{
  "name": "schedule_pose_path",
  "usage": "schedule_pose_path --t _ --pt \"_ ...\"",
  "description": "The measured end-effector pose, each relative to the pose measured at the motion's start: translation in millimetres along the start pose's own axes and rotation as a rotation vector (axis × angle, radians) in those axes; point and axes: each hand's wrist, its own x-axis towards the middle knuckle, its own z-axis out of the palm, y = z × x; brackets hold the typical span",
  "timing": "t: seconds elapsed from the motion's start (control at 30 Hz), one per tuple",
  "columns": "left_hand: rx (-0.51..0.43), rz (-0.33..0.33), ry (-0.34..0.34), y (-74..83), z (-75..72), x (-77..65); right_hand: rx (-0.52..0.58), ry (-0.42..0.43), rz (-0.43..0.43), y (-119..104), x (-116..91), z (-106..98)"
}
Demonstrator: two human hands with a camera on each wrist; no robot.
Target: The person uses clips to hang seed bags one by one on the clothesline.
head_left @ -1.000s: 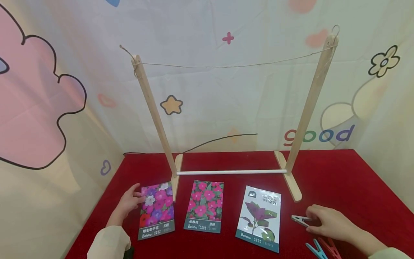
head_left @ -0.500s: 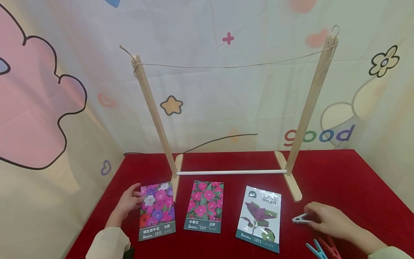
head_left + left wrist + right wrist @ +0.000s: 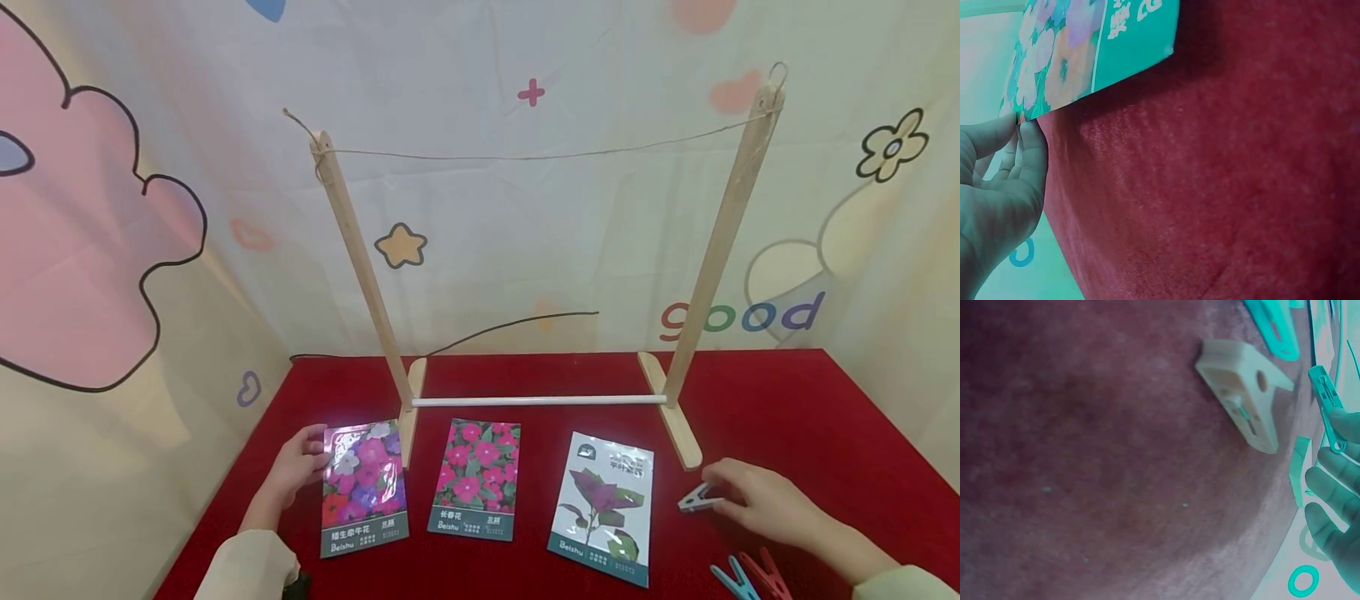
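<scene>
My left hand (image 3: 318, 457) pinches the left edge of a seed packet with mixed purple, white and red flowers (image 3: 364, 487), and that edge is raised slightly off the red cloth. The left wrist view shows thumb and fingers (image 3: 1022, 134) closed on the packet (image 3: 1079, 50). My right hand (image 3: 718, 495) grips a pale clothes peg (image 3: 696, 498) just off the cloth, right of the purple-leaf packet (image 3: 602, 506). The peg (image 3: 1326, 403) is held by my fingertips (image 3: 1335, 487) in the right wrist view.
A pink-flower packet (image 3: 475, 477) lies between the other two. Behind them stands a wooden frame (image 3: 360, 267) with a string (image 3: 540, 155) across the top and a white rod (image 3: 536, 401) at its base. A blue peg (image 3: 732, 579) and a red peg (image 3: 765, 575) lie at the front right.
The right hand has taken hold of the pale peg and raised it a little toward the frame's foot. The left hand has lifted the left edge of its packet.
</scene>
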Motion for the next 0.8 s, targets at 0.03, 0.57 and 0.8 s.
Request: schedule_pose_path --t 0.03,0.57,0.8 --pt "-0.004 0.001 0.003 0.4 0.0 -0.1 -0.003 0.006 -0.001 -1 0 -1" --pt "-0.004 0.04 0.006 12.5 -1.5 1.6 -0.029 0.057 0.013 -7 14 -16" --pt "-0.021 0.067 0.013 20.4 -1.1 0.9 -0.035 0.083 -0.006 -13 20 -24"
